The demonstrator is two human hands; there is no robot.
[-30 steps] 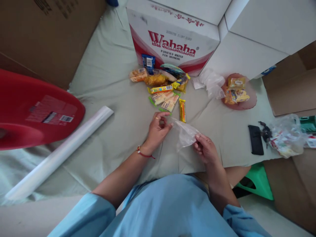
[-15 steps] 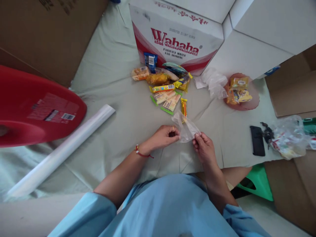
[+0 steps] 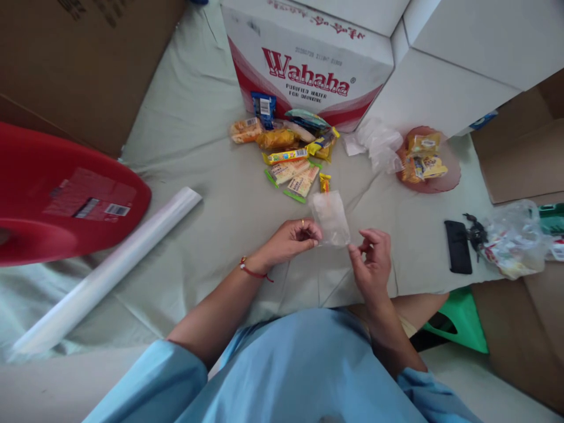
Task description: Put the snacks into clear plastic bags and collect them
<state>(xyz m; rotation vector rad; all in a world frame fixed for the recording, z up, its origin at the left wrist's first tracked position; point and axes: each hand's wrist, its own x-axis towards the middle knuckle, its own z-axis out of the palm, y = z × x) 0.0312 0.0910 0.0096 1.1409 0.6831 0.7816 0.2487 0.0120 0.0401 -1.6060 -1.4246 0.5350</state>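
A small clear plastic bag (image 3: 332, 218) hangs flat in front of me, its lower left corner pinched by my left hand (image 3: 296, 239). My right hand (image 3: 372, 261) is beside the bag's lower right corner, fingers apart and curled, holding nothing that I can see. Just beyond the bag lies a small yellow wrapped snack (image 3: 325, 183), partly covered by it. Farther back are two green-edged cracker packets (image 3: 302, 178), a long yellow packet (image 3: 285, 155) and several other wrapped snacks (image 3: 277, 139).
Behind the snacks stands a Wahaha water carton (image 3: 308, 73). To the right are crumpled clear bags (image 3: 379, 144), a pink plate (image 3: 452, 170) with snacks, a black phone (image 3: 458, 247) and keys (image 3: 476, 234). On the left lie a plastic roll (image 3: 110, 270) and a red plastic object (image 3: 101, 194).
My right hand has let go of the bag's corner and opened, moving slightly right. The bag has turned from a slanted, folded shape to flat and upright, still in my left hand.
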